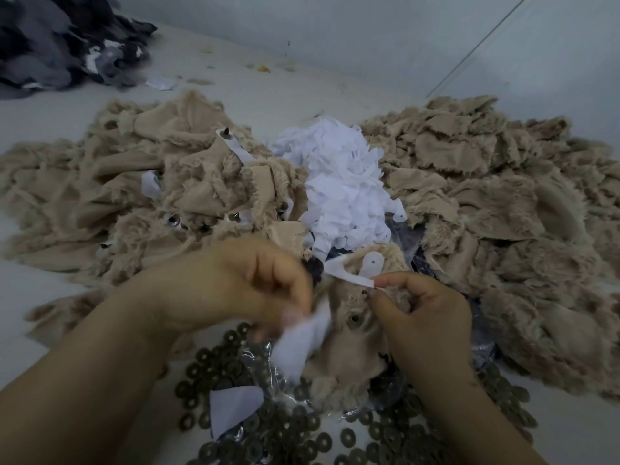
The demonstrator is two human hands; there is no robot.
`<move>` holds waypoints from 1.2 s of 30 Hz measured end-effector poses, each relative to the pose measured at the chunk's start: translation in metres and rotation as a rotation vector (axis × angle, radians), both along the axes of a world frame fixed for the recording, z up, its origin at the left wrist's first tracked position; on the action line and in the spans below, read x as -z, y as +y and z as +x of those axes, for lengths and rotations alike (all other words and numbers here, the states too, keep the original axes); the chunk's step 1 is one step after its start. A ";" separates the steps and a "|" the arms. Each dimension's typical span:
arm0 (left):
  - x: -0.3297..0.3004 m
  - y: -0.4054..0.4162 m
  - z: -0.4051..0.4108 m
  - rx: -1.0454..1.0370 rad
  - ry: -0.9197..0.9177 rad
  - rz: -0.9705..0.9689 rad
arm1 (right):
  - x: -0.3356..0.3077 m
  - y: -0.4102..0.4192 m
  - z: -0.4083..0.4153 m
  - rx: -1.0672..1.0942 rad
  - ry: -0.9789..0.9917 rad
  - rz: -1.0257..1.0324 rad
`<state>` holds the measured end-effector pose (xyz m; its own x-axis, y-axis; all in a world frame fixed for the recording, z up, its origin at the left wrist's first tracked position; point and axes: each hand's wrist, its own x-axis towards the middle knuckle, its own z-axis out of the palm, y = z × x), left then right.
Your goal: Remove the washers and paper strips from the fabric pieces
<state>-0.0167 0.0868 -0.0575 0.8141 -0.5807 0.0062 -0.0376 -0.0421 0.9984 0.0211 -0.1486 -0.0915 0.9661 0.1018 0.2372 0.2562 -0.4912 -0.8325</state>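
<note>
A beige furry fabric piece [352,344] lies between my hands, with a small dark stud on its face. My right hand [422,317] pinches the end of a white paper strip [349,275] that crosses the top of this piece. My left hand [235,283] is curled, and a blurred white paper strip [302,344] hangs from its fingers. Several dark round washers [302,427] are scattered on the floor below the fabric piece.
A large heap of beige fabric pieces [141,186] lies at left, another [503,203] at right. White paper strips [342,182] are piled between them. A dark grey fabric heap [57,45] sits at top left. Clear plastic bag [268,370] lies among the washers.
</note>
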 end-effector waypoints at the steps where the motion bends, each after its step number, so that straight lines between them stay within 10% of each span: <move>1: -0.002 0.000 0.000 0.180 -0.016 0.106 | 0.000 0.000 0.000 -0.004 -0.016 -0.017; 5: -0.003 -0.012 -0.001 0.384 0.027 0.356 | 0.000 0.002 -0.003 -0.022 -0.062 -0.040; 12: 0.011 -0.048 0.013 -0.543 -0.401 0.503 | 0.003 0.003 -0.004 -0.042 -0.136 -0.054; 25: 0.012 -0.064 0.002 -0.776 -0.502 0.430 | 0.005 0.001 0.000 -0.009 -0.049 0.004; 29: 0.009 -0.081 -0.011 -0.526 -0.694 0.669 | 0.004 0.000 0.000 -0.010 -0.013 0.015; 36: 0.010 -0.077 -0.007 -0.548 -0.384 0.412 | 0.001 -0.001 0.001 -0.039 0.005 0.050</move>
<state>-0.0235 0.0094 -0.0673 0.9697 -0.1138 0.2164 -0.2437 -0.5184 0.8197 0.0216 -0.1500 -0.0930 0.9627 0.1280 0.2382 0.2704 -0.4389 -0.8569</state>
